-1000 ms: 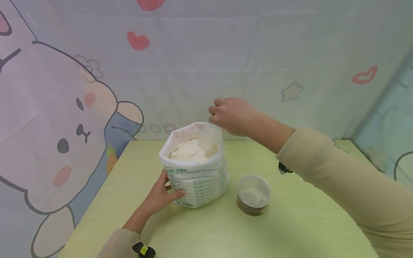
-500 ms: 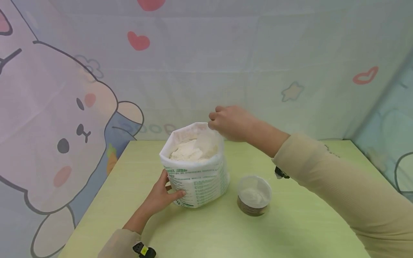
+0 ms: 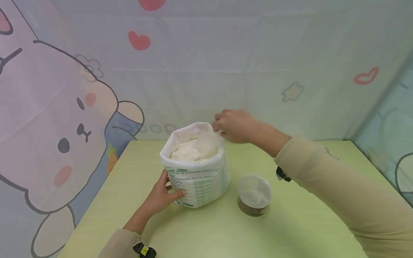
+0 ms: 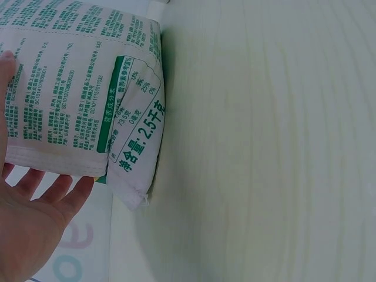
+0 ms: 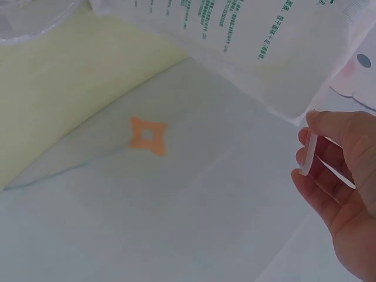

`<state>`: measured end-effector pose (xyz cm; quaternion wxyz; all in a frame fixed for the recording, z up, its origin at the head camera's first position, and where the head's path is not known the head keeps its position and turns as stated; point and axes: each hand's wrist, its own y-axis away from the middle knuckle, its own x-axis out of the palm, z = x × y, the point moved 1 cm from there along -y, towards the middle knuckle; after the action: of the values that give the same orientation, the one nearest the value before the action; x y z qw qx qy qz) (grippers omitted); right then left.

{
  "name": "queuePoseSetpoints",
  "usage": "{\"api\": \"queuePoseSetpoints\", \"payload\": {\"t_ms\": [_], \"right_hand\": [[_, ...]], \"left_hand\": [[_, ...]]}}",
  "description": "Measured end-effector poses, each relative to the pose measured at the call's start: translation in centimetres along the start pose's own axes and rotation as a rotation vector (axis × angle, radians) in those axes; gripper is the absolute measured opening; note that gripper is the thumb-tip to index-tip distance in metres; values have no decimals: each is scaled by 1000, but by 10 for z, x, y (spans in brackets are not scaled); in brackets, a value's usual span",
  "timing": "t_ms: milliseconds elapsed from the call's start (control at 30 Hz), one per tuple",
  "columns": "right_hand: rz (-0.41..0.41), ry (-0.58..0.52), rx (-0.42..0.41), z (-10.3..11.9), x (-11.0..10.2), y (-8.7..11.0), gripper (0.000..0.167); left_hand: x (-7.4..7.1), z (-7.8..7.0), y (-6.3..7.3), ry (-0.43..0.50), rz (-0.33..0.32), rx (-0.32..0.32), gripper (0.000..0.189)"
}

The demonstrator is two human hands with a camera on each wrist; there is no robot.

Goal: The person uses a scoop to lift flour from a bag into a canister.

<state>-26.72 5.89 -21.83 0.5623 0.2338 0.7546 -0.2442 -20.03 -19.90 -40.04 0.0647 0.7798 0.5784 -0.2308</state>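
Note:
A white bag with green print (image 3: pixel 201 184) stands on the table, its top folded outward and flour (image 3: pixel 185 150) showing inside. My left hand (image 3: pixel 159 197) grips its lower left side, thumb on the front; in the left wrist view the fingers (image 4: pixel 76 197) lie along the bag's edge. My right hand (image 3: pixel 233 125) is at the far right rim and pinches a thin translucent white plastic piece (image 3: pixel 206 142), whose broad end reaches down to the flour. Its held edge (image 5: pixel 309 154) shows between thumb and fingers in the right wrist view.
A round tub (image 3: pixel 254 195) with a brown lower band stands right of the bag, with white powder in it. The light green table (image 3: pixel 200 236) ends at a printed cloth backdrop (image 3: pixel 258 53) behind.
My right hand has come down at the bag's rim, shifting slightly right at the end, and the translucent piece has moved lower toward the flour. My left hand and the tub stay put.

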Motion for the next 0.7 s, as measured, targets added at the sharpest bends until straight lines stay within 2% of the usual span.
{"api": "queuePoseSetpoints", "payload": {"t_ms": [267, 533, 700], "right_hand": [[-43, -80, 14, 0, 6, -2, 15], [-92, -105, 26, 6, 6, -6, 14], [-92, -116, 37, 11, 7, -8, 13]], "left_hand": [[-1, -1, 0, -4, 2, 3, 81], [-2, -2, 0, -4, 5, 8, 80], [-1, -3, 0, 10, 10, 11, 80]]}}
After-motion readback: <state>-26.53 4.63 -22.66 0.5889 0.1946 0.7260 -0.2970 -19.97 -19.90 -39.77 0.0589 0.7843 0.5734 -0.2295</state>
